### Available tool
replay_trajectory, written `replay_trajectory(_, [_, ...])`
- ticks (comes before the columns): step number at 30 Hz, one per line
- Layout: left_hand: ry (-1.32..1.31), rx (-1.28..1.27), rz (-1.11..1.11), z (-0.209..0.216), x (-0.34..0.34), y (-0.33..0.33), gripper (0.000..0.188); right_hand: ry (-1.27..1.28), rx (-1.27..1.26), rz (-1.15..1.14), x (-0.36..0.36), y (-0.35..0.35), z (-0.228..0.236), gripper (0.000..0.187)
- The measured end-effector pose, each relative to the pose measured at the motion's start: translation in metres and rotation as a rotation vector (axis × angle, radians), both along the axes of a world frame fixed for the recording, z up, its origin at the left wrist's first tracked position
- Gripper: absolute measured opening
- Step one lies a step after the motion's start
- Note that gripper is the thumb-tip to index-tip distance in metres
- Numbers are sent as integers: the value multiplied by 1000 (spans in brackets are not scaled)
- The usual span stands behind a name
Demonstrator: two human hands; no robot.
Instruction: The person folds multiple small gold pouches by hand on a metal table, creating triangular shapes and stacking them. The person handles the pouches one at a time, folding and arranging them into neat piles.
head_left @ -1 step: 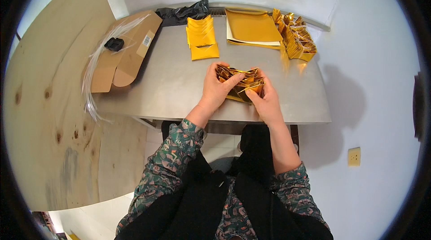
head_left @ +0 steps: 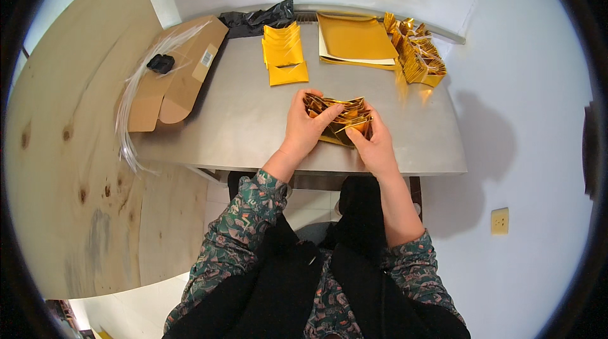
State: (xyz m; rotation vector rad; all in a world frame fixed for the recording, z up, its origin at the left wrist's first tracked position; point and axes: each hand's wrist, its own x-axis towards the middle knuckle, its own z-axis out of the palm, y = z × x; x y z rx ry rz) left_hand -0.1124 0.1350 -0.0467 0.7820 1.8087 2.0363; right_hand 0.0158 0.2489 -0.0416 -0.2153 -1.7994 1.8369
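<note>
2 bare hands close around a bundle of folded gold foil (head_left: 352, 117), which is at the near part of the metal table (head_left: 253, 123); whether its underside touches the tabletop, I cannot tell. The left hand (head_left: 306, 125) wraps the bundle's left end, thumb laid across the folds toward the middle. The right hand (head_left: 376, 146) grips the right end, its thumb pressed against the near side. Both grips are partly closed, with the bundle's thickness between thumb and fingers; most fingertips are hidden.

Beyond the bundle and a little to its left lie overlapping yellow-gold pieces (head_left: 283, 47), with 1 piece (head_left: 289, 74) set at their near end. Straight beyond the bundle, slightly right, is a stack of gold sheets (head_left: 358, 38) with a white layer showing. Farther right of the bundle, next to that stack, stands a dense row of folded gold pieces (head_left: 423, 63).

Well to the bundle's left is a brown cardboard box (head_left: 180, 82), with clear strands (head_left: 123, 130) and a small black object (head_left: 161, 63) on it. Black plastic (head_left: 269, 17) lies crumpled beyond the bundle, at the table's far edge.
</note>
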Motion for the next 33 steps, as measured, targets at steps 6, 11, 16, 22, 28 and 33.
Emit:
replay_trajectory(6, [144,-21,4,5,12,0,58,41,-80,-141,-9,-7,-14,55])
replay_trajectory(11, [285,-182,-234,17,4,-27,65,44,-47,-87,-3,-4,-12,55])
replay_trajectory(16, [442,-281,-121,14,9,-32,58,23,-26,-140,-2,-13,0,55])
replay_trajectory(22, [552,-275,-59,7,16,-26,57,41,-50,-326,-22,-17,3,44])
replay_trajectory(28, [282,-58,31,4,20,-12,58,114,-74,-394,-39,-14,-12,29])
replay_trajectory(33, [251,-61,243,5,23,5,42,66,-90,-359,-34,-15,-11,31])
